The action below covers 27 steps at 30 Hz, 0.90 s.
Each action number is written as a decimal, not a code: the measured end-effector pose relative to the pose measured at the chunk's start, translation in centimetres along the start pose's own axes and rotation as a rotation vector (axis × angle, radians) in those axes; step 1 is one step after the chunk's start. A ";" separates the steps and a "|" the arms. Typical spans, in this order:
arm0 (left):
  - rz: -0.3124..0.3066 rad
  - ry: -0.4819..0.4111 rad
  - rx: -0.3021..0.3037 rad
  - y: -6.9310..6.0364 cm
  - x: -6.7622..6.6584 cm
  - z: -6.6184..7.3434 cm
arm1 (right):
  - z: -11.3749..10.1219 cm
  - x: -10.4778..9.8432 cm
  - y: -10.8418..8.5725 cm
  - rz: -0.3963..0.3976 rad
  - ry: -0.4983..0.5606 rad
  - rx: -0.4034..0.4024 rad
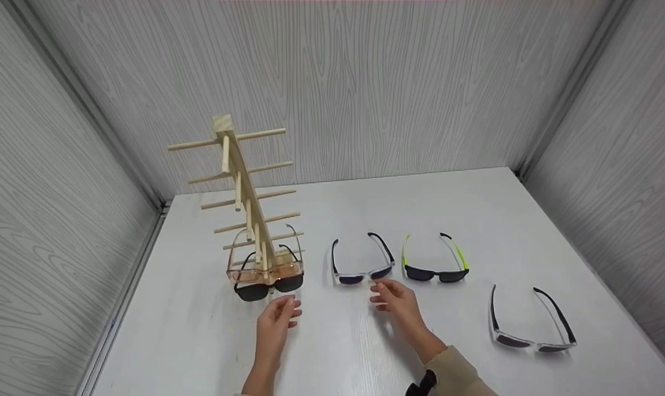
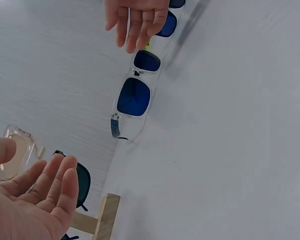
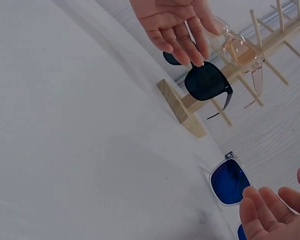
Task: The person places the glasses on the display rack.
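My right hand (image 1: 399,303) is beside sunglasses with a clear front, dark temples and blue lenses (image 1: 351,279), its fingers loosely bent and holding nothing. Whether the fingertips touch the frame I cannot tell. My left hand (image 1: 274,324), likewise holding nothing, is just in front of the wooden display rack (image 1: 248,190). Low on that rack hang black sunglasses (image 1: 253,292), with clear pinkish glasses with orange-tinted lenses (image 1: 284,270) just above them. In the left wrist view the left palm (image 2: 32,210) and relaxed fingers show; the right wrist view has the right fingers (image 3: 265,210) overlapping a blue lens.
Black sunglasses with neon yellow temples (image 1: 435,275) lie right of the blue-lensed pair. Further right, near the front, sit clear-fronted sunglasses with dark lenses (image 1: 514,341). Thin pegs jut from the rack. Wood-grain panels (image 1: 365,88) enclose the white table (image 1: 200,341).
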<state>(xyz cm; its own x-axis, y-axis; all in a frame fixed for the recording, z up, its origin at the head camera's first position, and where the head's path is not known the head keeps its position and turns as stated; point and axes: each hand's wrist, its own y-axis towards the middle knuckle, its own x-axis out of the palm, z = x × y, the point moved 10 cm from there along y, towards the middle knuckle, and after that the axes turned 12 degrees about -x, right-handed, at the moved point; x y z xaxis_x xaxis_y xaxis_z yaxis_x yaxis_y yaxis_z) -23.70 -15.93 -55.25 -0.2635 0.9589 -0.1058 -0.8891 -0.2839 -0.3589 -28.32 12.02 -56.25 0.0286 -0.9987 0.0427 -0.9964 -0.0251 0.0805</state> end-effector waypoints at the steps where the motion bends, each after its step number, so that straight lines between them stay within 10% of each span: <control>1: -0.009 0.000 0.000 0.0 0.3 0.0 | 0.2 -0.2 0.0 0.012 -0.007 0.006; 17: -0.122 0.019 0.025 0.8 5.3 -0.5 | 1.7 -4.1 0.8 0.198 -0.028 0.053; 27: -0.165 0.083 0.036 1.5 7.7 -0.6 | 2.0 -4.2 1.4 0.163 -0.099 0.021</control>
<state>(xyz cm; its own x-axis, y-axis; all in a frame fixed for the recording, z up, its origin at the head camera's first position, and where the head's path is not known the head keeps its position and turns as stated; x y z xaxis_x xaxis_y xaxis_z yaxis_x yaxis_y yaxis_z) -26.83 -8.94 -57.17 -0.0829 0.9887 -0.1251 -0.9308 -0.1216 -0.3447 -29.97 16.09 -58.31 -0.1398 -0.9891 -0.0452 -0.9887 0.1370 0.0600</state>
